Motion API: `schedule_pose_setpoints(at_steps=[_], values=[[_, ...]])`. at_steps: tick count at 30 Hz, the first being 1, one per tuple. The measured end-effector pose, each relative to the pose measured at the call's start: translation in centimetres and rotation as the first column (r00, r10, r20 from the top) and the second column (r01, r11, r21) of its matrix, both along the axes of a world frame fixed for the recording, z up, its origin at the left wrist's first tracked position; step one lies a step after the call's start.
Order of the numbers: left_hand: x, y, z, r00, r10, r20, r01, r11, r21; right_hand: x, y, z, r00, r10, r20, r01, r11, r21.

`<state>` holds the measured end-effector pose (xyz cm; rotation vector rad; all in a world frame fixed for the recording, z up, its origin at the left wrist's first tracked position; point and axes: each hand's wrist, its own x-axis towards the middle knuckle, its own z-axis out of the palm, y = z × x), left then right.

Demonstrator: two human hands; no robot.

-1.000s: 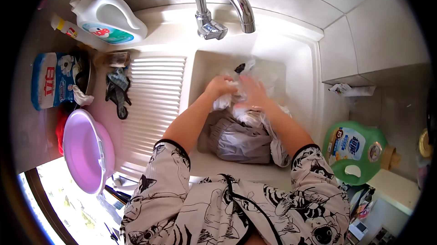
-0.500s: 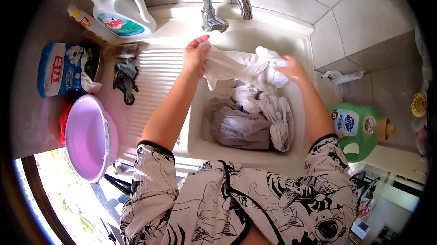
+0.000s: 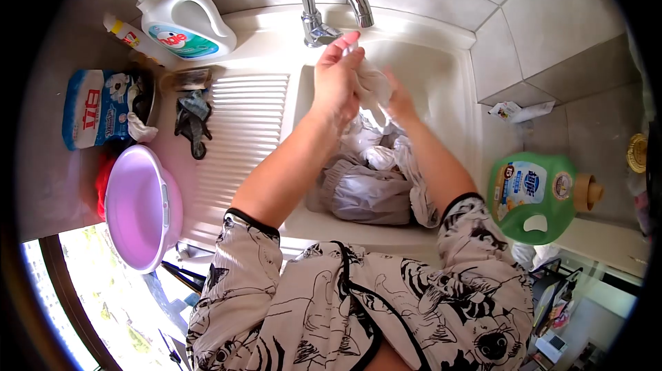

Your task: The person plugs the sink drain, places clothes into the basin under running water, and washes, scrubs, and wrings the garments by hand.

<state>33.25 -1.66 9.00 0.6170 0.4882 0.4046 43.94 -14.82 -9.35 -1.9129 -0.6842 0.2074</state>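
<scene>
A bunched white cloth (image 3: pixel 373 85) is gathered between my two hands above the sink (image 3: pixel 438 71). My left hand (image 3: pixel 336 80) grips it on the left, just below the faucet (image 3: pixel 318 26), with the thumb and fingers pointing up. On the other side my right hand (image 3: pixel 398 99) closes on the same cloth; its fingers are partly hidden and a little blurred. Below them in the basin lies a heap of wet laundry, with a grey garment (image 3: pixel 369 193) in front and white pieces behind it.
A ribbed washboard surface (image 3: pixel 241 116) adjoins the basin's left side. Beyond it are a purple basin (image 3: pixel 134 209), a blue-and-white packet (image 3: pixel 86 110), a dark rag (image 3: pixel 193 123) and a white detergent jug (image 3: pixel 183 23). A green detergent bottle (image 3: pixel 534 198) lies at the right.
Both hands have come together near the middle, left hand rightward and right hand leftward. The white cloth, stretched wide between them before, is now bunched up.
</scene>
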Motion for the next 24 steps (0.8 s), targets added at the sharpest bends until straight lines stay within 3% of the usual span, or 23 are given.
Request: schedule_pose_setpoints(at_steps=[1, 3, 6, 8, 11, 12, 14, 15, 16, 17, 19, 20, 21, 22, 23, 24], values=[[-0.6, 1.0, -0.1, 0.999, -0.006, 0.041, 0.001, 0.994, 0.107, 1.6, -0.1, 1.1, 0.977, 0.130, -0.167, -0.152, 0.980, -0.126], [-1.6, 2.9, 0.2, 0.997, 0.019, 0.081, -0.039, 0.966, 0.255, 2.8, -1.4, 5.3, 0.976, 0.208, -0.060, -0.216, 0.914, -0.343], [-2.4, 5.2, 0.1, 0.986, 0.095, 0.137, -0.135, 0.940, 0.314, 4.0, -2.7, 10.9, 0.994, 0.099, -0.045, -0.108, 0.960, -0.259], [-3.1, 5.4, 0.4, 0.988, 0.094, 0.125, -0.132, 0.931, 0.341, 2.8, -2.2, 15.5, 0.990, 0.048, 0.136, -0.039, 0.997, -0.063], [-3.0, 5.9, 0.3, 0.984, 0.092, 0.153, -0.152, 0.882, 0.445, 4.5, -2.5, 17.9, 0.993, 0.054, 0.103, -0.032, 0.979, -0.203], [-3.1, 5.9, 0.1, 0.984, 0.089, 0.154, -0.149, 0.884, 0.443, 4.7, -2.6, 17.7, 0.993, 0.050, 0.105, -0.028, 0.978, -0.206], [-3.3, 6.1, -1.1, 0.989, 0.090, 0.119, -0.140, 0.837, 0.529, 5.0, -2.7, 16.7, 0.966, 0.162, 0.201, -0.042, 0.868, -0.495], [-3.4, 6.1, -1.8, 0.990, 0.105, 0.094, -0.139, 0.828, 0.543, 4.9, -2.7, 15.8, 0.966, 0.165, 0.201, -0.045, 0.866, -0.498], [-3.4, 6.2, -3.3, 0.994, 0.094, 0.047, -0.104, 0.813, 0.572, 4.4, -2.7, 14.3, 0.968, 0.202, 0.152, -0.062, 0.773, -0.631], [-3.6, 6.3, -4.7, 0.991, 0.085, -0.102, -0.002, 0.777, 0.630, 3.8, -2.8, 12.4, 0.968, 0.230, 0.097, -0.082, 0.661, -0.746], [-4.1, 6.5, -8.6, 0.918, 0.035, -0.396, 0.266, 0.685, 0.678, 2.9, -4.0, 6.1, 0.855, 0.504, 0.120, -0.193, 0.525, -0.829], [-4.5, 6.7, -10.8, 0.842, -0.003, -0.540, 0.423, 0.625, 0.656, 2.3, -4.3, 4.9, 0.847, 0.521, -0.109, -0.373, 0.437, -0.819], [-5.0, 6.4, -11.5, 0.686, -0.012, -0.728, 0.694, 0.311, 0.649, 1.7, -4.4, 4.1, 0.790, 0.513, -0.337, -0.549, 0.344, -0.762], [-5.5, 6.3, -12.2, 0.496, 0.060, -0.866, 0.868, -0.035, 0.495, 1.6, -4.0, 3.3, 0.785, 0.515, -0.343, -0.556, 0.344, -0.757], [-5.7, 5.9, -13.0, 0.491, 0.060, -0.869, 0.871, -0.036, 0.489, 1.7, -3.5, 2.5, 0.829, 0.427, -0.360, -0.530, 0.395, -0.751], [-5.7, 4.9, -12.8, 0.319, 0.093, -0.943, 0.907, -0.320, 0.276, 1.7, -3.1, 1.8, 0.864, 0.333, -0.379, -0.497, 0.440, -0.748]])
